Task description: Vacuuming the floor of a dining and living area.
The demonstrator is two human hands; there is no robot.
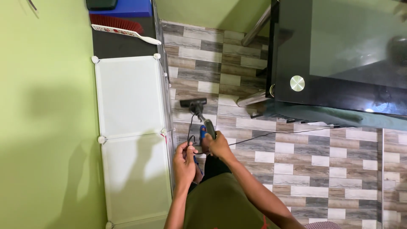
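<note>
Right hand point(218, 146) clenched around the handle of a small handheld vacuum point(204, 123), its black nozzle head point(193, 102) resting flat on the grey brick-pattern tiled floor point(296, 165), just beside the white panel cabinet point(129, 135). Left hand point(185, 159) closed on the black power cord point(191, 135), gathered near the handle. Cord trailing right across the tiles toward a glossy black desk point(339, 51). Red-bristled brush point(123, 26) lying well apart, beyond the cabinet.

A home room — green wall point(46, 106), plank-patterned floor point(322, 169), black glass table point(339, 55), white panel cabinet point(129, 97).
</note>
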